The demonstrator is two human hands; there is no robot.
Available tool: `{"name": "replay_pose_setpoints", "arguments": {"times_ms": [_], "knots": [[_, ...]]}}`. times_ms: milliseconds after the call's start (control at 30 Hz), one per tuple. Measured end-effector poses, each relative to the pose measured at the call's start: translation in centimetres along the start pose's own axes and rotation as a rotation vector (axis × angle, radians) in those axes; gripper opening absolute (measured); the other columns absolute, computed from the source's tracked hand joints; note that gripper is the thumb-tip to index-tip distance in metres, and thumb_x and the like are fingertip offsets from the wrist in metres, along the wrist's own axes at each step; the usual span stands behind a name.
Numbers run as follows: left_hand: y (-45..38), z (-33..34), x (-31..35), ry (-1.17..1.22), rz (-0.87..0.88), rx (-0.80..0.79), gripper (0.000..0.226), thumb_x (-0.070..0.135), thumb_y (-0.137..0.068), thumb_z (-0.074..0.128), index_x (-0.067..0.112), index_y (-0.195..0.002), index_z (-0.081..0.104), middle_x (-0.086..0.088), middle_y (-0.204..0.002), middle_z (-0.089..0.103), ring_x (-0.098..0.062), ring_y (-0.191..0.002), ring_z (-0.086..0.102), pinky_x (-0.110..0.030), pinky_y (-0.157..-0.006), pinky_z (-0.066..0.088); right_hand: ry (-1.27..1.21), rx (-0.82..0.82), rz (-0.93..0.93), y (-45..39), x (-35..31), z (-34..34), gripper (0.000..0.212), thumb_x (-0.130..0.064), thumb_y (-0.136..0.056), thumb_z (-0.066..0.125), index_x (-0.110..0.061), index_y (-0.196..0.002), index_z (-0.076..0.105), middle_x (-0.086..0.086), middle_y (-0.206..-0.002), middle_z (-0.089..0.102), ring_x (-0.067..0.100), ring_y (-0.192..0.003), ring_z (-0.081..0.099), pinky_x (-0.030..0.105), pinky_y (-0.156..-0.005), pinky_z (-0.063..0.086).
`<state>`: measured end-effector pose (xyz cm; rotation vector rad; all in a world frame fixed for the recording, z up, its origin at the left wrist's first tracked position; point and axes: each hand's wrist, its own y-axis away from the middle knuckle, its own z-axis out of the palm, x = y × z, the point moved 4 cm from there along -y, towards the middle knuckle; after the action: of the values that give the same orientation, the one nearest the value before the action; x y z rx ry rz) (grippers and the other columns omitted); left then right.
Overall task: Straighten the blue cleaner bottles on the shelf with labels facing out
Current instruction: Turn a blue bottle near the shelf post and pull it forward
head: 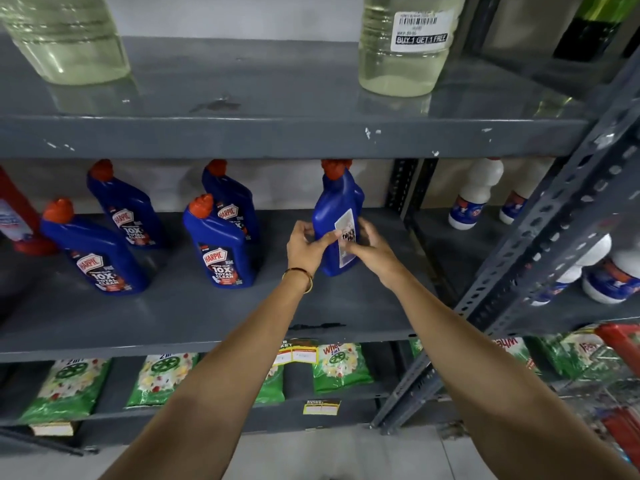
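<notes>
I had both hands on one blue bottle (337, 216) that stood upright on the grey shelf (194, 306), to the right of the others and near the shelf's right end. My left hand (306, 245), with a gold bangle (300, 277) at the wrist, pinched the bottle's lower left side between thumb and fingers, and my right hand (369, 249) wrapped its lower right side, the fingers closed against the plastic. The side turned toward me showed a white back label (347, 239) with small print, partly covered by my fingers, and its red cap (335, 169) reached up to the underside of the shelf above. Four other blue bottles (221, 244) stood in two loose pairs to the left, well apart from mine, their front labels facing out. On the shelf above stood two clear bottles of pale liquid (401, 46), and below lay green packets (341, 367).
</notes>
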<state>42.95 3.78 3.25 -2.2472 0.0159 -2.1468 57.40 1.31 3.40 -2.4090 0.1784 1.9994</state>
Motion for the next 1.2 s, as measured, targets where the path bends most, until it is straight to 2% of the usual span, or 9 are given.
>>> {"name": "replay_pose_setpoints", "arguments": {"times_ms": [133, 333, 400, 567, 767, 867, 967, 1067, 1200], "knots": [[0.3, 0.1, 1.0, -0.008, 0.003, -0.019, 0.037, 0.035, -0.066, 0.077, 0.023, -0.079, 0.045, -0.014, -0.101, 0.066, -0.028, -0.09, 0.066, -0.047, -0.076, 0.057, 0.108, -0.073, -0.036, 0.1, -0.1, 0.7, 0.097, -0.01, -0.064, 0.08, -0.031, -0.142, 0.026, -0.003, -0.135, 0.051, 0.018, -0.124, 0.049, 0.043, -0.105, 0.041], [0.0, -1.0, 1.5, 0.082, -0.019, -0.245, 0.016, 0.035, -0.079, 0.066, 0.022, -0.081, 0.055, -0.001, -0.09, 0.068, -0.023, -0.087, 0.068, -0.032, -0.068, 0.059, 0.082, -0.021, -0.066, 0.6, -0.3, 0.6, 0.097, -0.022, -0.057, 0.084, -0.037, -0.137, 0.032, -0.01, -0.129, 0.055, 0.014, -0.119, 0.051, 0.045, -0.104, 0.043], [-0.4, -1.8, 1.4, 0.126, -0.06, -0.321, 0.012, 0.034, -0.083, 0.061, 0.024, -0.09, 0.06, 0.0, -0.095, 0.069, -0.021, -0.09, 0.068, -0.028, -0.072, 0.058, 0.05, -0.035, -0.058, 0.8, -0.3, 0.6, 0.097, -0.022, -0.057, 0.084, -0.036, -0.137, 0.033, -0.012, -0.126, 0.056, 0.012, -0.117, 0.053, 0.043, -0.102, 0.045], [-0.8, -2.3, 1.0, 0.177, -0.153, -0.534, 0.044, 0.037, -0.078, 0.064, 0.027, -0.119, 0.055, 0.001, -0.113, 0.065, -0.02, -0.11, 0.06, -0.042, -0.091, 0.051, -0.024, -0.122, -0.035, 1.3, -0.6, 1.0, 0.095, -0.017, -0.059, 0.083, -0.037, -0.138, 0.033, -0.013, -0.123, 0.058, 0.009, -0.113, 0.056, 0.031, -0.089, 0.051], [0.0, -1.2, 1.1, 0.243, -0.269, -0.683, 0.083, 0.062, -0.054, 0.072, 0.022, -0.124, 0.052, -0.005, -0.12, 0.062, -0.024, -0.115, 0.057, -0.045, -0.088, 0.052, -0.07, -0.244, -0.027, 1.5, -1.7, 1.6, 0.071, -0.013, -0.07, 0.073, -0.042, -0.127, 0.043, -0.005, -0.124, 0.061, 0.017, -0.113, 0.058, 0.042, -0.091, 0.052], [0.0, -1.0, 1.0, 0.243, -0.281, -0.695, 0.084, 0.063, -0.054, 0.072, 0.022, -0.124, 0.052, -0.007, -0.124, 0.06, -0.026, -0.116, 0.056, -0.045, -0.087, 0.053, -0.061, -0.289, -0.003, 1.6, -1.6, 1.5, 0.064, -0.017, -0.072, 0.072, -0.044, -0.124, 0.046, -0.002, -0.123, 0.061, 0.021, -0.112, 0.059, 0.043, -0.091, 0.052], [0.0, -0.7, 1.1, 0.193, -0.259, -0.691, 0.07, 0.055, -0.067, 0.065, 0.023, -0.127, 0.048, -0.006, -0.127, 0.058, -0.025, -0.117, 0.055, -0.049, -0.088, 0.052, -0.057, -0.306, 0.027, 1.7, -0.9, 1.5, 0.068, -0.023, -0.07, 0.076, -0.039, -0.128, 0.044, -0.003, -0.124, 0.06, 0.019, -0.113, 0.059, 0.04, -0.091, 0.053], [0.0, -0.4, 0.9, 0.158, -0.268, -0.659, 0.071, 0.051, -0.067, 0.066, 0.022, -0.128, 0.047, -0.004, -0.126, 0.059, -0.022, -0.118, 0.055, -0.047, -0.086, 0.053, -0.064, -0.315, 0.039, 1.7, -0.5, 1.1, 0.071, -0.027, -0.067, 0.079, -0.036, -0.128, 0.046, -0.004, -0.122, 0.06, 0.016, -0.111, 0.06, 0.037, -0.088, 0.054], [-0.2, -0.1, 0.8, 0.091, -0.276, -0.658, 0.057, 0.054, -0.06, 0.071, 0.029, -0.11, 0.062, 0.007, -0.11, 0.069, -0.013, -0.111, 0.058, -0.036, -0.078, 0.055, -0.06, -0.306, 0.057, 1.6, 0.0, 0.8, 0.066, -0.021, -0.068, 0.079, -0.029, -0.126, 0.05, 0.001, -0.121, 0.062, 0.02, -0.112, 0.061, 0.043, -0.093, 0.053]]}}
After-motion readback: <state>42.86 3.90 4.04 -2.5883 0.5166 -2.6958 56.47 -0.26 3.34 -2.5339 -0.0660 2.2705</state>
